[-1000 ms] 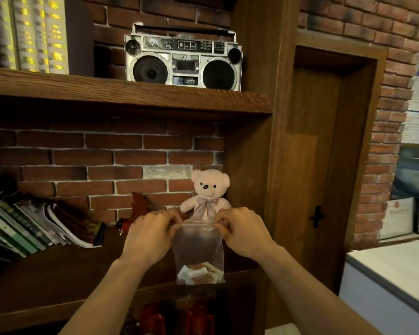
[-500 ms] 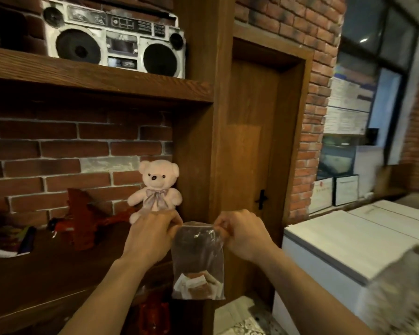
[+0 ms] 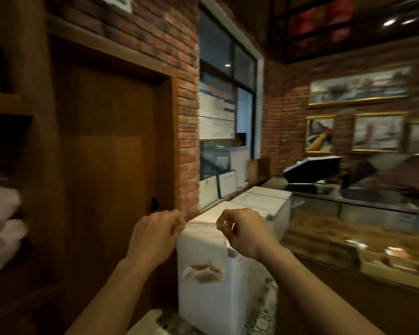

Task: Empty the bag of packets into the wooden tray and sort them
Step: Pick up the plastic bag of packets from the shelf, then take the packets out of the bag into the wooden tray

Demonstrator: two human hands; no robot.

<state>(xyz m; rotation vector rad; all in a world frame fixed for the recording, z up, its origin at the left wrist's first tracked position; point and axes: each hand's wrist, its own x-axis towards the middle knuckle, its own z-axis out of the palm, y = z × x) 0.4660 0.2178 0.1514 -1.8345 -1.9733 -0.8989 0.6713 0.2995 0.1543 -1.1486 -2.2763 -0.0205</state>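
Note:
A clear plastic bag (image 3: 202, 247) hangs in front of me, held up at chest height. My left hand (image 3: 155, 235) pinches its top left corner and my right hand (image 3: 243, 232) pinches its top right corner. Several small brown and white packets (image 3: 203, 274) lie bunched at the bottom of the bag. A wooden tray (image 3: 382, 268) with a few blurred packets in it sits on the counter at the right, well apart from both hands.
A white chest cabinet (image 3: 259, 204) stands right behind the bag. A dark wooden door (image 3: 107, 170) and brick pillar (image 3: 188, 146) are to the left. A long counter (image 3: 348, 228) with a black till screen (image 3: 312, 170) runs along the right.
The view has swung right, away from the shelf with the teddy bear and radio, toward the counter. Both hands still hold the bag by its top corners.

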